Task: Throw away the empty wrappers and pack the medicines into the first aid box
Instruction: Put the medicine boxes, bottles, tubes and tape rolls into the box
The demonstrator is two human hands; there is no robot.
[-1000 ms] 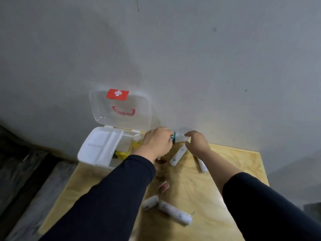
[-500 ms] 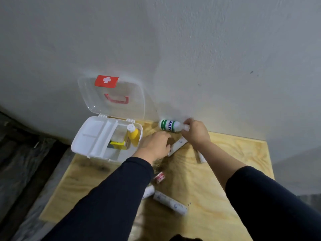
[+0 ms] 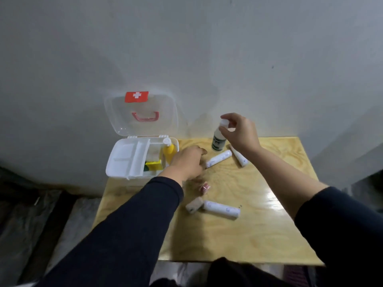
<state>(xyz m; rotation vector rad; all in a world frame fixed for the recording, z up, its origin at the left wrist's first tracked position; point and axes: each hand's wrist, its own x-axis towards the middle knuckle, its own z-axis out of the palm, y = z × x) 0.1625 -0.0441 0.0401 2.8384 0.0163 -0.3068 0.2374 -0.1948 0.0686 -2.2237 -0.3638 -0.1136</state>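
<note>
A white first aid box [image 3: 124, 162] stands open at the table's far left, its clear lid [image 3: 143, 114] leaning on the wall. Inside are a yellow bottle [image 3: 169, 151] and a yellow packet [image 3: 153, 165]. My right hand [image 3: 240, 132] grips the cap of a white bottle with a green label [image 3: 218, 139], holding it upright at the table's back edge. My left hand [image 3: 187, 163] hovers low beside the box, fingers loosely curled, holding nothing that I can see. Three white rolls [image 3: 218, 158] [image 3: 239, 157] [image 3: 221, 209] lie on the table.
A beige roll [image 3: 194, 205] and a small pink-red item [image 3: 204, 187] lie near the middle of the light wooden table [image 3: 259, 235]. A grey wall rises right behind the table. Dark floor lies to the left.
My right hand has lifted the green-labelled bottle from lying sideways to upright, held by its cap. My left hand drew back slightly from the bottle towards the box.
</note>
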